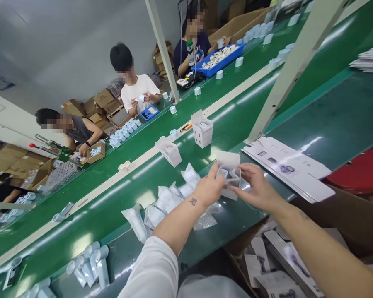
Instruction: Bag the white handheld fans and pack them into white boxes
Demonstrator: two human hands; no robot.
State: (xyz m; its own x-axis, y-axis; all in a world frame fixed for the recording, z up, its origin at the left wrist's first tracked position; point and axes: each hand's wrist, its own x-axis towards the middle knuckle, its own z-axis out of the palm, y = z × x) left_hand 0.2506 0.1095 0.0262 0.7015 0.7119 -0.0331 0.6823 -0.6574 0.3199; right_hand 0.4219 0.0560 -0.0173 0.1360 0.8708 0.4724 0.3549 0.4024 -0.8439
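A small open white box (228, 159) is between my two hands, its flap standing up and a pale item partly visible inside. My left hand (209, 184) closes on the box's left side. On its right side, the fingers and thumb of my right hand (255, 186) grip the edge. Several bubble-wrapped packs (164, 200) lie in a pile beside my left forearm. Beyond my hands, two more white boxes stand with lids up: one box (202, 135) holds a pale item, while the other box (170, 155) leans a little.
Flat printed cartons (282, 165) are stacked right of my hands; a large cardboard box (323, 207) below holds printed boxes. Light blue handled devices (93, 260) lie lower left. Across the green conveyor (149, 165), several people work near a blue tray (217, 62). A metal post (292, 74) rises right.
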